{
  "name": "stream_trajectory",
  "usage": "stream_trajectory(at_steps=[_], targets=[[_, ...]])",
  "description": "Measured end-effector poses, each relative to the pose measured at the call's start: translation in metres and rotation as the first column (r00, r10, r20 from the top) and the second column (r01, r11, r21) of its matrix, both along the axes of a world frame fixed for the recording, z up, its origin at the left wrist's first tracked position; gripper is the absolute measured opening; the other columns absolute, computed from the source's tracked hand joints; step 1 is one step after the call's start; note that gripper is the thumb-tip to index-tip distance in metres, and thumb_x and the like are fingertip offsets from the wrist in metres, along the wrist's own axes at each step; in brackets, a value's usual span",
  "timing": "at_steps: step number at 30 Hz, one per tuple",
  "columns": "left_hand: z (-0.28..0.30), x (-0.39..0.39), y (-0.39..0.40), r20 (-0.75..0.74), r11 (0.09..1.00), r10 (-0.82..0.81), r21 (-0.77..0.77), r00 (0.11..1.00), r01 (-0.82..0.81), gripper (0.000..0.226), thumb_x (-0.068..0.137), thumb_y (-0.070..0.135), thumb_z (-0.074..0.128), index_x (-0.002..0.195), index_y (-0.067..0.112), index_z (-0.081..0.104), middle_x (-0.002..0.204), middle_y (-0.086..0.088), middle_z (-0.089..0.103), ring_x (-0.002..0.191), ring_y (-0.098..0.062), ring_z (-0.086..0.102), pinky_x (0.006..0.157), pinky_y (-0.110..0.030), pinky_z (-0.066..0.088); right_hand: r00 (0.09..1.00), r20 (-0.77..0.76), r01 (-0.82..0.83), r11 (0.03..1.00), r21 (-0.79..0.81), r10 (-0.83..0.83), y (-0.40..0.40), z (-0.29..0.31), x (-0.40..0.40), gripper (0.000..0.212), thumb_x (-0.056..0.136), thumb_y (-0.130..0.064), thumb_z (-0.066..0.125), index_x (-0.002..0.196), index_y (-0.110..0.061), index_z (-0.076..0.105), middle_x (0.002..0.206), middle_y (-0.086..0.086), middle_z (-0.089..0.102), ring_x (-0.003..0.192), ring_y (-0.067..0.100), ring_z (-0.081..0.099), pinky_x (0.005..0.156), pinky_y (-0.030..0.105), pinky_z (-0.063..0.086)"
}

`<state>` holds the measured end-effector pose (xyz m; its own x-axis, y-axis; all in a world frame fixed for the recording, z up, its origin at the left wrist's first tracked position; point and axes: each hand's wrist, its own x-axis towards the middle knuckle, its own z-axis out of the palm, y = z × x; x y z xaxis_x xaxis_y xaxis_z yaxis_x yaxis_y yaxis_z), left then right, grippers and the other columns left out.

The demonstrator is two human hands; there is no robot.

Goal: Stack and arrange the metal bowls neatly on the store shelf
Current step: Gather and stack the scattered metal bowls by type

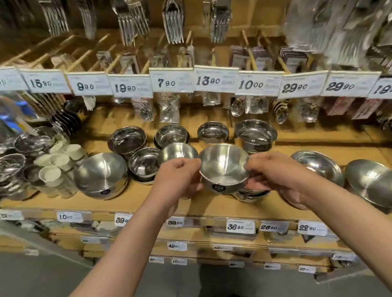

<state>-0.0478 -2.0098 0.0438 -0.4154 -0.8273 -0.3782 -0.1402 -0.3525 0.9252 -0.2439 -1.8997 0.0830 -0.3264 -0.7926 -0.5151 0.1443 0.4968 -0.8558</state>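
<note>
A small steel bowl (224,167) with a dark label on its side is held above the wooden shelf (131,199), tilted slightly toward me. My left hand (178,180) pinches its left rim and my right hand (275,179) pinches its right rim. Directly under it sits a low stack of similar bowls (248,195), partly hidden by my right hand. A large steel bowl (100,175) stands at the left. Several smaller bowls sit behind: one (127,139), another (171,134), a shallow one (212,131) and a deeper stack (256,135).
White ramekins (58,167) and more steel dishes (1,171) crowd the shelf's left end. Flat steel plates and lids (374,181) lean at the right. Price tags (166,83) line the shelf above, where packed forks (172,13) hang. Lower shelves with tags lie below.
</note>
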Motion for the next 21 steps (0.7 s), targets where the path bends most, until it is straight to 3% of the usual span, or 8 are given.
stream_trajectory(at_steps=[3, 6, 11, 14, 17, 21], targets=[[0.004, 0.007, -0.015, 0.027, 0.998, 0.055, -0.03, 0.998, -0.054, 0.024, 0.093, 0.019, 0.066, 0.095, -0.004, 0.072, 0.086, -0.019, 0.071, 0.073, -0.024, 0.07, 0.072, -0.036, 0.062, 0.994, -0.024, -0.106, 0.994, -0.037, 0.105, -0.024, 0.0, 0.003, 0.015, 0.096, -0.009, 0.06, 0.081, -0.006, 0.061, 0.059, 0.009, 0.058, 0.047, 0.015, 0.052, 0.047, 0.022, 0.045], [0.008, 0.017, -0.037, 0.056, 0.987, 0.128, -0.102, 0.99, -0.122, 0.018, 0.085, 0.018, 0.066, 0.081, 0.002, 0.074, 0.072, -0.005, 0.067, 0.066, -0.015, 0.069, 0.064, -0.029, 0.06, 0.993, -0.047, -0.113, 0.992, -0.061, 0.11, -0.055, -0.004, 0.011, 0.014, 0.096, -0.015, 0.065, 0.101, -0.002, 0.065, 0.054, 0.001, 0.059, 0.045, 0.011, 0.054, 0.063, 0.032, 0.052], [-0.003, 0.03, -0.075, 0.147, 0.976, 0.191, -0.134, 0.971, -0.172, 0.021, 0.086, 0.019, 0.063, 0.086, 0.001, 0.074, 0.071, -0.01, 0.074, 0.063, -0.024, 0.073, 0.078, -0.043, 0.061, 0.997, -0.032, -0.067, 0.997, -0.031, 0.066, -0.092, -0.014, 0.038, 0.015, 0.094, -0.009, 0.069, 0.108, -0.003, 0.067, 0.084, 0.013, 0.069, 0.051, 0.008, 0.065, 0.044, 0.017, 0.048], [-0.013, 0.035, -0.094, 0.166, 0.977, 0.177, -0.147, 0.97, -0.153, 0.016, 0.089, 0.019, 0.067, 0.085, 0.009, 0.078, 0.077, -0.008, 0.078, 0.068, -0.022, 0.075, 0.073, -0.036, 0.064, 0.998, -0.053, -0.022, 0.999, -0.028, 0.02, -0.108, -0.023, 0.047, 0.027, 0.09, -0.003, 0.072, 0.116, 0.001, 0.07, 0.092, 0.014, 0.071, 0.06, 0.009, 0.066, 0.045, 0.013, 0.048], [-0.021, 0.039, -0.11, 0.215, 0.982, 0.132, -0.158, 0.968, -0.099, 0.019, 0.09, 0.014, 0.063, 0.081, 0.005, 0.077, 0.074, -0.007, 0.074, 0.063, -0.016, 0.071, 0.065, -0.031, 0.064, 0.985, -0.168, 0.02, 0.999, -0.049, -0.028, -0.121, -0.034, 0.053, 0.027, 0.088, -0.003, 0.07, 0.115, -0.003, 0.072, 0.081, 0.008, 0.072, 0.063, 0.013, 0.063, 0.054, 0.02, 0.054], [-0.028, 0.042, -0.123, 0.258, 0.986, 0.046, -0.168, 0.965, -0.002, 0.024, 0.091, 0.011, 0.058, 0.09, -0.01, 0.069, 0.069, -0.01, 0.064, 0.058, -0.014, 0.061, 0.052, -0.018, 0.05, 0.956, -0.272, 0.108, 0.994, -0.018, -0.109, -0.134, -0.049, 0.059, 0.013, 0.087, -0.009, 0.072, 0.099, -0.007, 0.075, 0.084, 0.011, 0.076, 0.067, 0.017, 0.065, 0.079, 0.042, 0.062]])
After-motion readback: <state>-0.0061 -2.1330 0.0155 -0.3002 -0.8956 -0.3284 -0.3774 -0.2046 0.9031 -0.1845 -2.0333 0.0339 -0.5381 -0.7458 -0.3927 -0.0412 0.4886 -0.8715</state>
